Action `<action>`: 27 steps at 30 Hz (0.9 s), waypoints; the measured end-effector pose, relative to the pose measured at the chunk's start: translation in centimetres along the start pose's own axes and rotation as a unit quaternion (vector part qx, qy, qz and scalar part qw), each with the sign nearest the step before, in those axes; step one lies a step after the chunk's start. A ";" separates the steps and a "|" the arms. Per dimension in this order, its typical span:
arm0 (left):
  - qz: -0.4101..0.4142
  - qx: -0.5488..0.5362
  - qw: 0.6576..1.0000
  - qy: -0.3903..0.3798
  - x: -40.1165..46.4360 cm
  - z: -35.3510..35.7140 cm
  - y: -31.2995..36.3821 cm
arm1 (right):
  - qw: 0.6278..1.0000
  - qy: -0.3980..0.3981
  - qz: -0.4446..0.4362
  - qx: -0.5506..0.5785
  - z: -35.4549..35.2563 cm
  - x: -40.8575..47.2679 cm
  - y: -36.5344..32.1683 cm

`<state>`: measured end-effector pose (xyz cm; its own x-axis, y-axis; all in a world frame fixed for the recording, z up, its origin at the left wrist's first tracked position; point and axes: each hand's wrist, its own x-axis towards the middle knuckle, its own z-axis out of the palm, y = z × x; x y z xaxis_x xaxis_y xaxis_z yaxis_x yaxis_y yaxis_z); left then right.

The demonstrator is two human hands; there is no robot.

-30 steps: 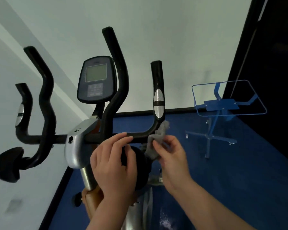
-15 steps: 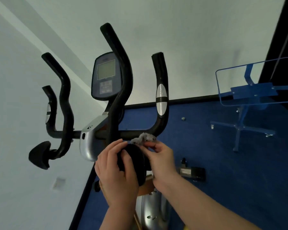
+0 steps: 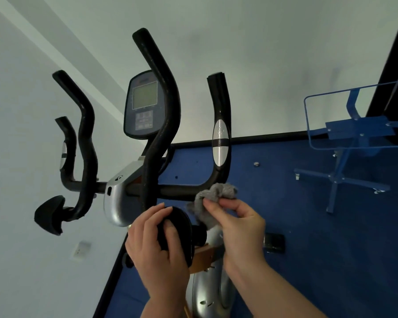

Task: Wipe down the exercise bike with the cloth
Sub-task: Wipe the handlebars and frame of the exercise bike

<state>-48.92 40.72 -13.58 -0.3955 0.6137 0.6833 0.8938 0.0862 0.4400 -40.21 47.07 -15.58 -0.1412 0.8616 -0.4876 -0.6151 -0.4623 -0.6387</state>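
The exercise bike's black handlebars [image 3: 157,115] rise in front of me, with a grey console [image 3: 143,104] between them and a silver clamp housing [image 3: 116,198] below. My left hand [image 3: 156,253] grips a round black pad [image 3: 177,232] at the near end of the bar. My right hand [image 3: 237,223] pinches a crumpled grey cloth [image 3: 216,193] against the horizontal bar, just below the right grip with its silver pulse sensor [image 3: 220,143].
A blue metal stand [image 3: 345,161] with a wire frame stands on the blue floor at right. A small black object [image 3: 274,243] lies on the floor near my right wrist. White walls close in at left and behind. The bike's silver body [image 3: 209,294] is below.
My right hand has carried the cloth a little right along the horizontal bar toward the bend of the right grip. My left hand stays on the black pad. My view shifted slightly.
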 end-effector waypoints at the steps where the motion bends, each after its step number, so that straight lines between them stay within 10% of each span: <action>1: -0.002 0.004 1.000 0.001 0.0 0.0 0.2 | 1.000 0.003 -0.007 0.004 -0.1 0.2 0.0; 12: -0.020 0.014 1.000 -0.014 0.0 0.0 0.0 | 0.997 -0.035 0.070 0.018 2.3 -0.8 0.5; 27: -0.022 -0.071 0.993 -0.092 6.3 0.8 1.7 | 0.948 0.081 -0.251 -0.178 3.0 3.7 -6.7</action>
<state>-49.74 45.36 -8.95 -0.3761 0.7454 0.5504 0.8326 0.0113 0.5537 -38.99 53.94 -11.31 0.2390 0.9616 -0.1350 -0.2681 -0.0683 -0.9610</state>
